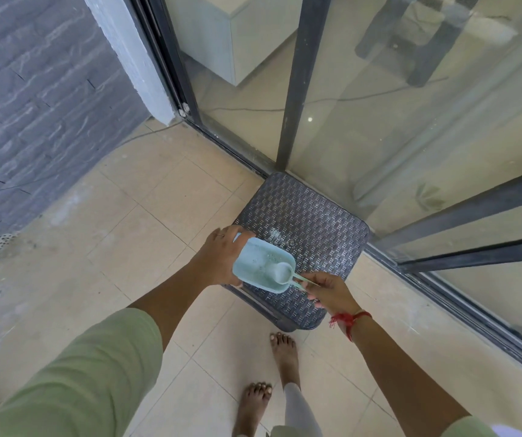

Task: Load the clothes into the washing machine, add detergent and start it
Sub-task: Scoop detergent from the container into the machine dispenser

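Observation:
A pale blue detergent tub (pixel 258 264) with powder in it is held above a dark woven stool (pixel 313 222). My left hand (pixel 221 250) grips the tub's left side. A pale green scoop (pixel 283 273) rests in the tub, its bowl holding powder. My right hand (pixel 327 293) pinches the scoop's handle at the tub's near right corner. No washing machine or clothes are in view.
The stool stands on beige floor tiles against a dark-framed sliding glass door (pixel 291 89). A grey stone wall (pixel 26 105) rises on the left with a floor drain (pixel 1 242) at its base. My bare feet (pixel 283 345) are just before the stool.

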